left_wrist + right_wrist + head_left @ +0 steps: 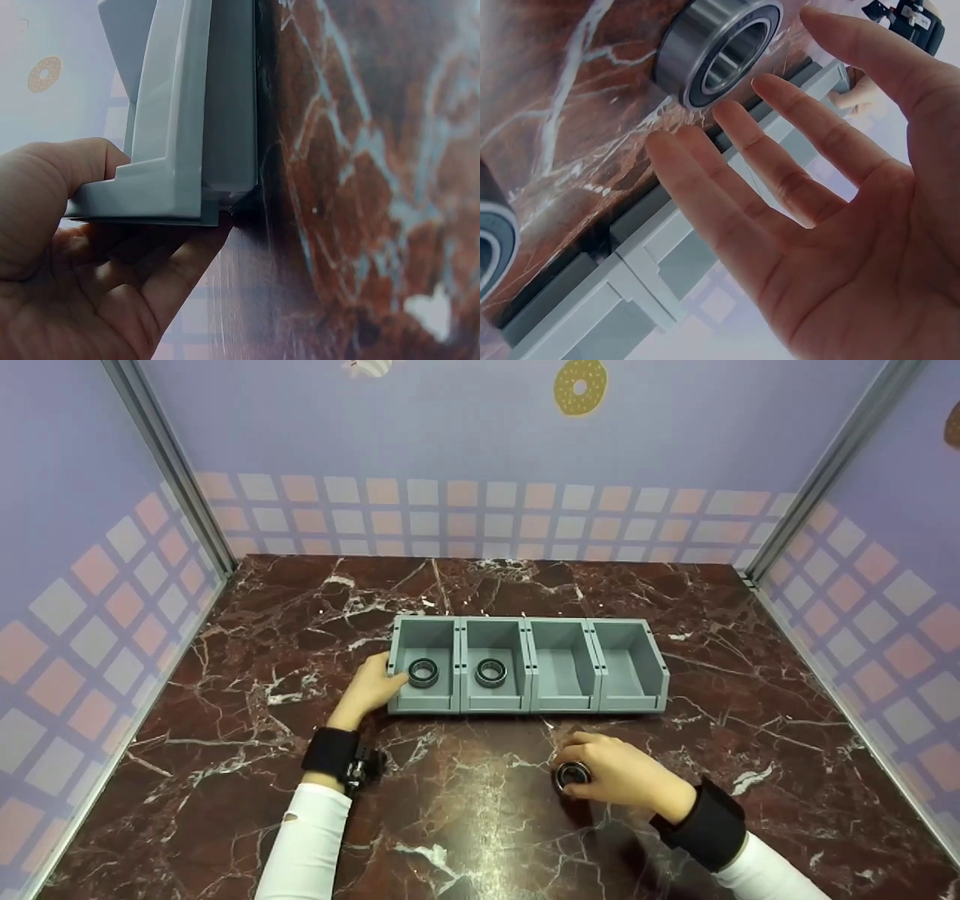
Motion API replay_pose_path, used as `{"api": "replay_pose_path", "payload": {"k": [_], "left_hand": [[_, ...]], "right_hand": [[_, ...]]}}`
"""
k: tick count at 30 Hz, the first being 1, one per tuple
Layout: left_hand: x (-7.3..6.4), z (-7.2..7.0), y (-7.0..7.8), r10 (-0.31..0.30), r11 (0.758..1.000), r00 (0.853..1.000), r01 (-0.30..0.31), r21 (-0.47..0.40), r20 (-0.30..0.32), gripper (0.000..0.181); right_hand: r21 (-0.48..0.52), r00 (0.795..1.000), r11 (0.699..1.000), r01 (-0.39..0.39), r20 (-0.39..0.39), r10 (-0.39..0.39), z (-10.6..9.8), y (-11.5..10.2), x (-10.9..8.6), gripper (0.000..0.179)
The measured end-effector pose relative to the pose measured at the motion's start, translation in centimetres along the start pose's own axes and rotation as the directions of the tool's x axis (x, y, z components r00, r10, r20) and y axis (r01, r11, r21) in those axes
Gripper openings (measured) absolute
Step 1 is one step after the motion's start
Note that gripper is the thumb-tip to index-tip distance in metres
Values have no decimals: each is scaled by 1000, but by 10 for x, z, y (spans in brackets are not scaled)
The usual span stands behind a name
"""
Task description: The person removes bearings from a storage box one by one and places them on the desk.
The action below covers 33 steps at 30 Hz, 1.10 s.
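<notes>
My left hand grips the left wall of the leftmost grey storage bin; in the left wrist view the thumb lies over the bin's edge, with fingers beneath. One ball bearing lies in that bin, and another bearing in the bin beside it. In front of the row, my right hand is spread around a bearing. The right wrist view shows its fingers apart from this bearing. A further bearing sits at that view's left edge, hidden in the head view.
Two more bins, a third bin and a rightmost bin, continue the joined row. All stand on a dark red marbled table. A patterned back wall and side walls with metal posts enclose it.
</notes>
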State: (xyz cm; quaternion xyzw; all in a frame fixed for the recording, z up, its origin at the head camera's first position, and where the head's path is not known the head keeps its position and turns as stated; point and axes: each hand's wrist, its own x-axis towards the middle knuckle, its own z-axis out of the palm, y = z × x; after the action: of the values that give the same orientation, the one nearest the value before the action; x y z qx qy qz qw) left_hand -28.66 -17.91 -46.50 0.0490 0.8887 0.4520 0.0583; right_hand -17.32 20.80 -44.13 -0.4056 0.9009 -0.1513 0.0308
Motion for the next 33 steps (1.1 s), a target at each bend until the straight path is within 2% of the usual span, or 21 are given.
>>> {"api": "replay_pose_path", "payload": {"k": [6,10,17,25,33], "left_hand": [[0,0,0,-3,1000,1000,3,20,0,58],[0,0,0,-1,1000,1000,1,22,1,61],[1,0,0,-3,1000,1000,3,20,-10,54],[0,0,-1,-8,1000,1000,8,19,-21,53],[0,0,-1,1,1000,1000,0,16,-21,53]], "right_hand": [[22,999,1000,-13,-40,14,-4,5,-5,29],[43,997,998,-48,-58,50,-7,9,-9,31],[64,991,994,-89,-99,95,-10,18,-16,29],[103,978,989,-105,-171,121,-12,30,-24,30],[119,956,979,-163,-227,187,-14,40,-33,30]]}}
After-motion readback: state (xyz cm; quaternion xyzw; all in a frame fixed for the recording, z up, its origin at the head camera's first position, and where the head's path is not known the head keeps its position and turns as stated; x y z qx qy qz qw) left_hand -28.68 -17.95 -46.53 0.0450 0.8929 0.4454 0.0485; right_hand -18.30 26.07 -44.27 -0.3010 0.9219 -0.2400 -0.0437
